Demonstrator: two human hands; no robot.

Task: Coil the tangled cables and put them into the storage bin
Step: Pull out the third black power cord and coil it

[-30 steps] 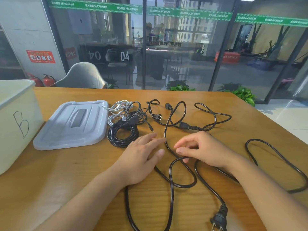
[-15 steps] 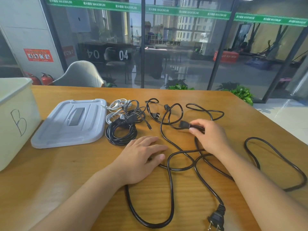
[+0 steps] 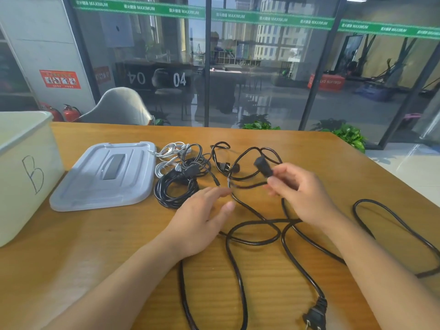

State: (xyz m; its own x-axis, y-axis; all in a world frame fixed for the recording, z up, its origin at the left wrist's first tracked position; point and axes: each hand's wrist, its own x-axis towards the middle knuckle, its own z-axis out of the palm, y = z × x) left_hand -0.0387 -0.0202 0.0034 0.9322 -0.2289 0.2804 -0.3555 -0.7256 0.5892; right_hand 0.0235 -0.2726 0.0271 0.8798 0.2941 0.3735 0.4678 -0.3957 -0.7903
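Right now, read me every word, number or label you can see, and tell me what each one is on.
"B", handwritten on the side of the white bin.
"04" on the glass wall, and a mirrored "04" to its left.
"MAXIMUM", repeated along the green strip across the top of the glass; the characters beside it are too small to read.
Red sign on the wall: too small to read.
Red box behind the glass: lettering blurred.

Bright, even daylight falls across the scene, and the glass wall (image 3: 238, 67) beyond the hands carries pale reflections. Shadows on the counter (image 3: 119, 234) are soft and faint. The left hand (image 3: 200, 222) shows motion blur at its fingertips. Wide-angle distortion bends the edges.
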